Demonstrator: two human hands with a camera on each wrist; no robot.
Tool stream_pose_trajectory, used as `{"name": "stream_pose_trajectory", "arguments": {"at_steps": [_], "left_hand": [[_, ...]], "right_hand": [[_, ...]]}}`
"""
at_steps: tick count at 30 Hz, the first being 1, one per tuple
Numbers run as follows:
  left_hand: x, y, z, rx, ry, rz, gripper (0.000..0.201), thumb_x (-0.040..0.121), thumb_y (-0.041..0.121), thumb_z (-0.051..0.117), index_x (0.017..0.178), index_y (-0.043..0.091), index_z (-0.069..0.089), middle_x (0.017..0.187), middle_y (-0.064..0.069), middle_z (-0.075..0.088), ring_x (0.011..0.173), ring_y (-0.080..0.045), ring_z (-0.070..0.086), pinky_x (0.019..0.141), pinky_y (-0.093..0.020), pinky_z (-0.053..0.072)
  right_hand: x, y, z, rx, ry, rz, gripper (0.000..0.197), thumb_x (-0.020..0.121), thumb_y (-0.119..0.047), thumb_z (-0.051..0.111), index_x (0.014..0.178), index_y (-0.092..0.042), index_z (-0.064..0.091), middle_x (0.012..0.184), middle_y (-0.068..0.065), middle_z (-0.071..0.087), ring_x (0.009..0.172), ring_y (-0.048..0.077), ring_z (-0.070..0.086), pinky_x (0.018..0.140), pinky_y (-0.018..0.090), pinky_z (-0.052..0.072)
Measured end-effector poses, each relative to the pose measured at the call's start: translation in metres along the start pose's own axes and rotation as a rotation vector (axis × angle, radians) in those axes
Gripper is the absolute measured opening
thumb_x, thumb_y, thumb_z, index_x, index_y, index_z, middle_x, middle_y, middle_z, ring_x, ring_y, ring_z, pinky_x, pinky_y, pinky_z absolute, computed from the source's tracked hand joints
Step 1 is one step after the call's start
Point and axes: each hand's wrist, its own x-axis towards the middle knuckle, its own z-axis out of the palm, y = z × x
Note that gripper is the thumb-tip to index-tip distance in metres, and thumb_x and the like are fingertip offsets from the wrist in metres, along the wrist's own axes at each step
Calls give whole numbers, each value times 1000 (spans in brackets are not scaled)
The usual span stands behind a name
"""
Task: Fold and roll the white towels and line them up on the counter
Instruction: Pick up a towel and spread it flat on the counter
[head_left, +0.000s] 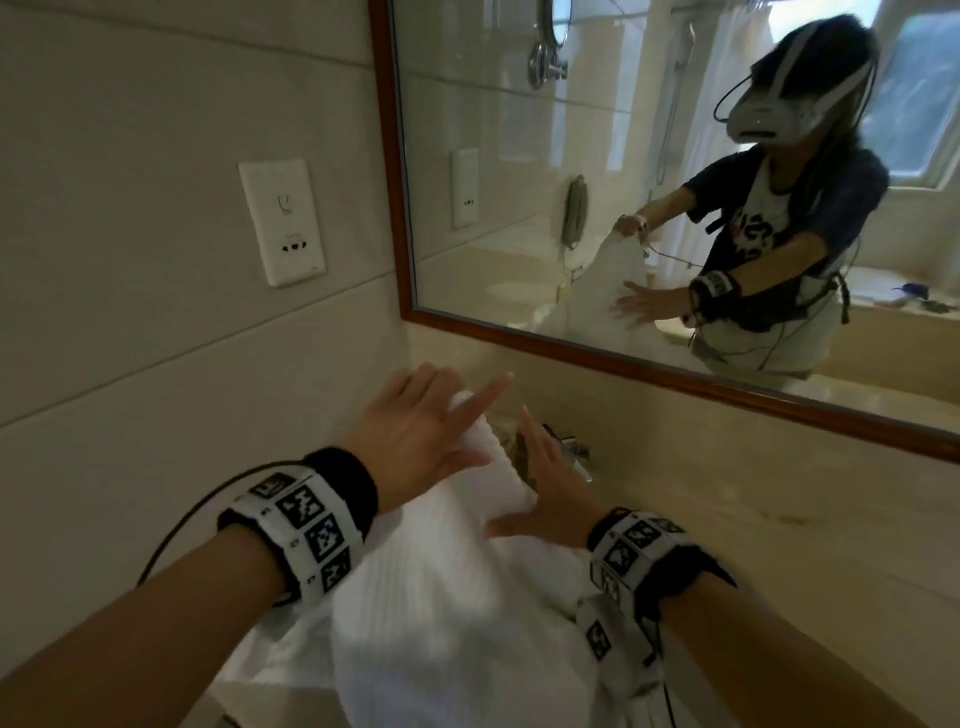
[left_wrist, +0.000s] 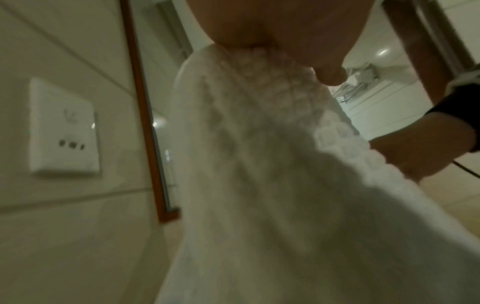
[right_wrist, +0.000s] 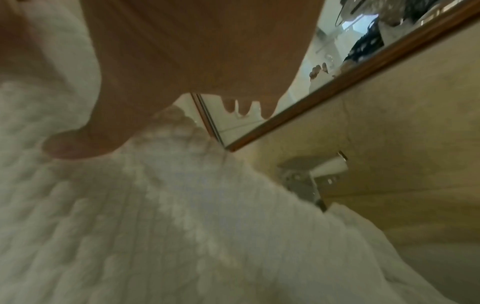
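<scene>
A white waffle-textured towel (head_left: 441, 597) rises from the counter like a tent. My left hand (head_left: 415, 431) holds its raised top end, thumb on the near side and fingers spread over the far side. In the left wrist view the towel (left_wrist: 259, 164) hangs down from under the left palm (left_wrist: 259, 24). My right hand (head_left: 550, 488) lies flat and open against the towel's right side, fingers straight. The right wrist view shows the right palm (right_wrist: 182, 51) on the towel (right_wrist: 155, 226). The towel's lower end is out of frame.
A chrome faucet (head_left: 571, 447) stands just behind the towel, close to my right fingers. The beige counter (head_left: 753, 519) runs off to the right under a wood-framed mirror (head_left: 675, 182). A wall socket plate (head_left: 283, 223) sits on the tiled wall to the left.
</scene>
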Motion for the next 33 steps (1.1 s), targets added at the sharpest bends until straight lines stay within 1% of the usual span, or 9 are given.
{"name": "stream_pose_trajectory", "arguments": {"at_steps": [5, 10, 13, 15, 18, 21, 25, 30, 33], "left_hand": [[46, -6, -69, 87, 28, 59, 73, 87, 64, 16, 140, 16, 32, 82, -5, 56, 69, -19, 51, 66, -29, 44], [61, -11, -102, 91, 105, 94, 77, 83, 64, 30, 141, 14, 38, 86, -6, 53, 76, -19, 36, 69, -31, 34], [64, -6, -121, 116, 127, 81, 78, 82, 66, 28, 142, 15, 34, 87, -6, 51, 78, -17, 31, 68, -30, 40], [69, 1, -133, 118, 148, 114, 77, 85, 66, 24, 143, 15, 32, 88, -6, 50, 79, -17, 31, 69, -29, 40], [71, 12, -146, 72, 143, 122, 73, 90, 63, 15, 144, 15, 25, 90, -8, 51, 81, -18, 31, 71, -32, 26], [59, 18, -152, 47, 107, 109, 69, 89, 54, 31, 146, 14, 23, 89, -8, 49, 80, -18, 31, 73, -32, 27], [40, 22, -154, 52, 46, 125, 73, 81, 41, 38, 145, 7, 26, 90, -6, 48, 79, -19, 33, 71, -31, 24], [24, 21, -148, 62, -28, 112, 80, 81, 51, 39, 145, 3, 25, 92, -3, 50, 82, -19, 39, 76, -30, 30], [20, 24, -148, 33, -110, 73, 84, 82, 56, 42, 147, 6, 21, 98, -2, 54, 84, -19, 50, 79, -30, 46]], "right_hand": [[-8, -33, -32, 136, -81, -3, 133, 43, -76, 72, 146, -40, -5, 154, -8, 22, 138, 18, 30, 109, 47, 36], [-34, -45, -49, 203, -86, -95, 116, 62, -53, 77, 148, -35, 1, 151, -13, 24, 135, 10, 29, 112, 37, 32], [-45, -47, -85, 481, -173, -107, 84, 84, -26, 63, 149, -30, 10, 123, -19, 49, 110, -6, 50, 93, 16, 44], [-52, -65, -117, 595, -99, -128, 68, 92, -7, 48, 143, -35, 14, 120, -25, 47, 104, -19, 50, 87, 5, 44], [-74, -106, -153, 730, -173, -281, 57, 86, -15, 59, 135, -31, 34, 130, -12, 52, 123, 3, 49, 102, 24, 44], [-89, -122, -162, 587, -296, -342, 74, 66, -39, 78, 131, -27, 43, 125, -6, 60, 122, 14, 53, 101, 31, 44], [-97, -100, -154, 389, -348, -175, 64, 71, -34, 77, 129, -23, 50, 131, 5, 58, 121, 22, 55, 107, 42, 41], [-104, -78, -130, -247, -329, -16, 80, 63, -41, 82, 133, -28, 46, 133, -7, 53, 122, 14, 47, 112, 38, 33], [-113, -75, -130, -254, -306, -1, 82, 68, -40, 79, 138, -28, 38, 138, -8, 47, 124, 12, 42, 113, 34, 28]]}}
